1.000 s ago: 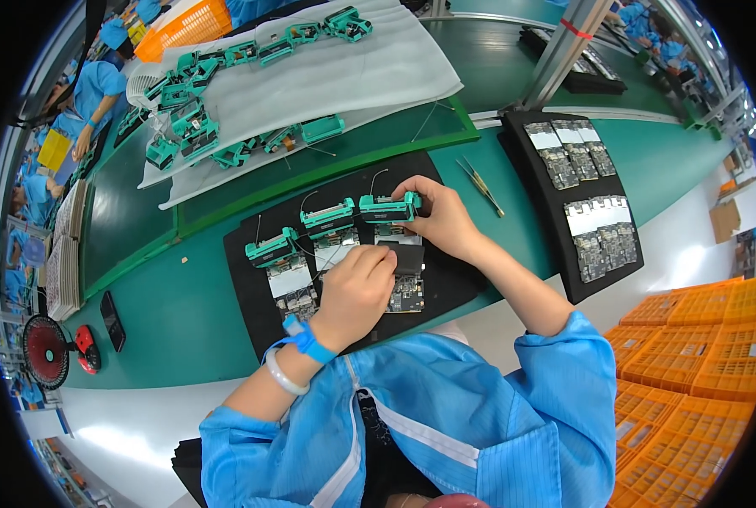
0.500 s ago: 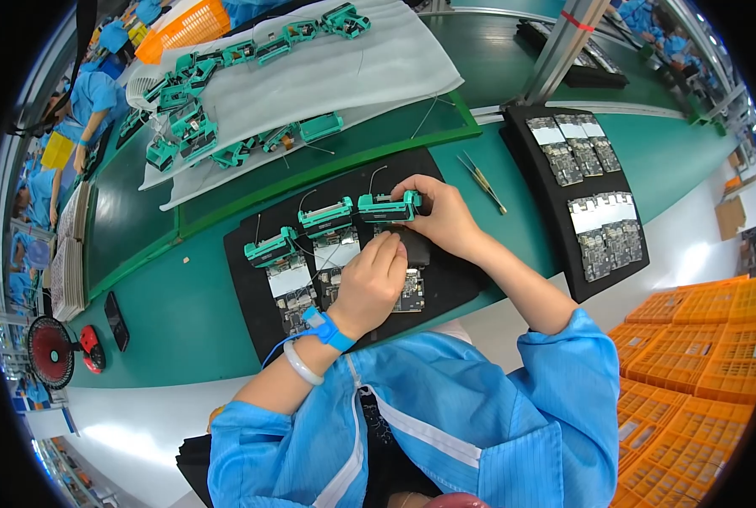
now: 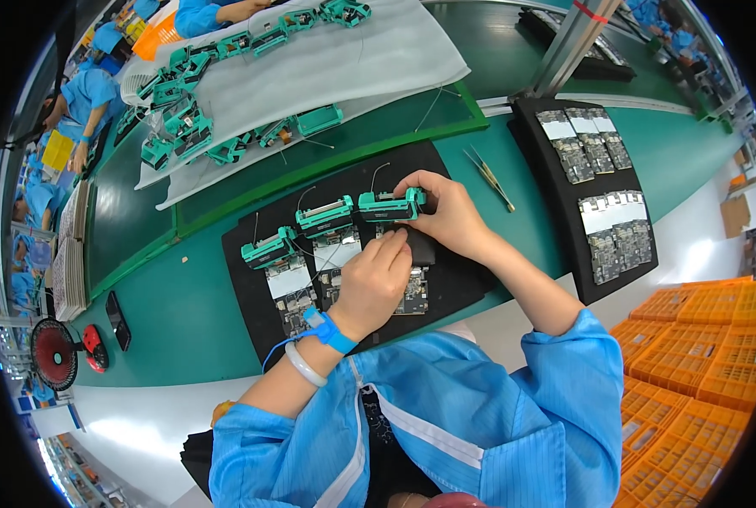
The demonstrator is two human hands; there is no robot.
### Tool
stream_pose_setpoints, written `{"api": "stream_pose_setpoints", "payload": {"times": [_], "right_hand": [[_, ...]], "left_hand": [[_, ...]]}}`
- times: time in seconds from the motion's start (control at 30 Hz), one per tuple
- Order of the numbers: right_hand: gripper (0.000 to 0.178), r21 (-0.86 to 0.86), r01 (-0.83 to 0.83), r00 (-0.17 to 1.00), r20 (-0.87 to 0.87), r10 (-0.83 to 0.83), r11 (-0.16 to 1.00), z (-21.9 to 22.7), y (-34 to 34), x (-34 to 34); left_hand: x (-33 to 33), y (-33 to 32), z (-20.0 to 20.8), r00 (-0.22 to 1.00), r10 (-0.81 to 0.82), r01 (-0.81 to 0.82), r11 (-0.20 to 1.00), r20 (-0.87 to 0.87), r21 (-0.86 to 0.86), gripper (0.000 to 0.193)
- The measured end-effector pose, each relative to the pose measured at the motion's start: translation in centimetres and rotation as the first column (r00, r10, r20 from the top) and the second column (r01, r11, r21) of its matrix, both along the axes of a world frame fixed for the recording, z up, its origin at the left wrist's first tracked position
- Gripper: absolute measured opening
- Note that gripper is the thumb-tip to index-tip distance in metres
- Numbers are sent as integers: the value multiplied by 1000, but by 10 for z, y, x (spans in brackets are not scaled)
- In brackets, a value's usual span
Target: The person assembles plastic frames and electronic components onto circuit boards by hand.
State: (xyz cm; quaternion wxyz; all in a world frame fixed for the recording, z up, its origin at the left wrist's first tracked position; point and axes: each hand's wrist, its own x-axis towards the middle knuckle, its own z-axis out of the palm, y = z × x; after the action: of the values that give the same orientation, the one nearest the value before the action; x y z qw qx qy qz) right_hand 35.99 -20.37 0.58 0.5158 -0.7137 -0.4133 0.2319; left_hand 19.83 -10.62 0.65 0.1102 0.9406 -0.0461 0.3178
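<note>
My right hand (image 3: pixel 452 218) grips the right end of a green-framed electronic module (image 3: pixel 386 207) with thumb and fingers. A thin wire rises from this module. Close below it, my left hand (image 3: pixel 374 284) has its fingers bunched over a circuit board (image 3: pixel 414 292); whatever they pinch is hidden. That wrist wears a blue strap with a cord and a white bangle. Two similar modules, a middle one (image 3: pixel 325 218) and a left one (image 3: pixel 268 248), sit at the upper ends of boards with white panels (image 3: pixel 291 283). All rest on a black mat (image 3: pixel 458 284).
Tweezers (image 3: pixel 492 182) lie right of the mat. Farther right, a black pad (image 3: pixel 572 193) carries several circuit boards (image 3: pixel 615 233). Beyond a green rail (image 3: pixel 251 201), several green modules lie on white foam (image 3: pixel 310 80). A phone (image 3: pixel 117 322) and fan (image 3: pixel 54 354) are left; orange crates (image 3: pixel 691 356) right.
The view has shifted slightly. Both hands keep nearly the same places at the right module and board. Another person's blue sleeve and hand have come in beyond the foam sheet.
</note>
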Motion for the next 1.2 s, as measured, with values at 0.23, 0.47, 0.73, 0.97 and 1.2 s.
{"api": "stream_pose_setpoints", "payload": {"times": [0.23,0.47,0.73,0.97,1.2], "right_hand": [[33,18,-2,1000,21,2,1000,-1,-1,1],[30,60,13,999,50,-16,998,1,-3,0],[35,87,-16,998,55,12,996,-9,-4,3],[31,168,1,1000,-10,1,986,-16,-3,5],[32,67,-37,999,-27,39,997,-11,-4,4]], "left_hand": [[3,7,10,989,-69,65,997,-129,-38,21],[6,5,10,984,-68,79,995,-163,63,17],[5,2,7,988,-27,13,995,-149,-95,19],[-2,-6,0,1000,12,-11,999,29,-51,18],[-2,-1,-2,998,-10,12,1000,58,-27,20]]}}
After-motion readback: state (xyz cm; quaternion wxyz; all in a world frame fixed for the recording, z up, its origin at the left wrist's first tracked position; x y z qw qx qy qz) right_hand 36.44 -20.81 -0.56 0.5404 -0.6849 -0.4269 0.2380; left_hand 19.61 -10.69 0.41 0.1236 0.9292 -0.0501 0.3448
